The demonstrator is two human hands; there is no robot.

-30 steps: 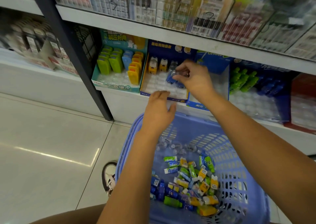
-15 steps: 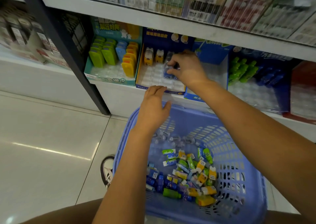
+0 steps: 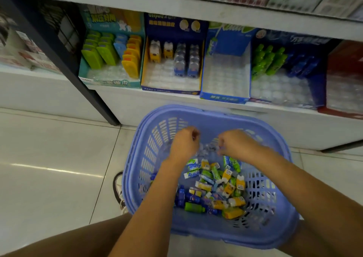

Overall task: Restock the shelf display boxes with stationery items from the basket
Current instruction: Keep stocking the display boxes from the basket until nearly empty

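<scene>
At the far end of the basket (image 3: 196,110), the left hand (image 3: 183,145) and right hand (image 3: 235,146) are hovering curled over clear items (image 3: 208,151), hold impossible to tell, seemingly gathering more for the navy box (image 3: 170,89), which is calling for upright seating in its empty slots (image 3: 163,76).

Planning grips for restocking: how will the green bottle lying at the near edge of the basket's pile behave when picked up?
The green bottle is tiny beside the basket, so probably light. Its rounded body lies on its side, so it may roll if nudged. It looks like smooth plastic, perhaps slippery.
</scene>
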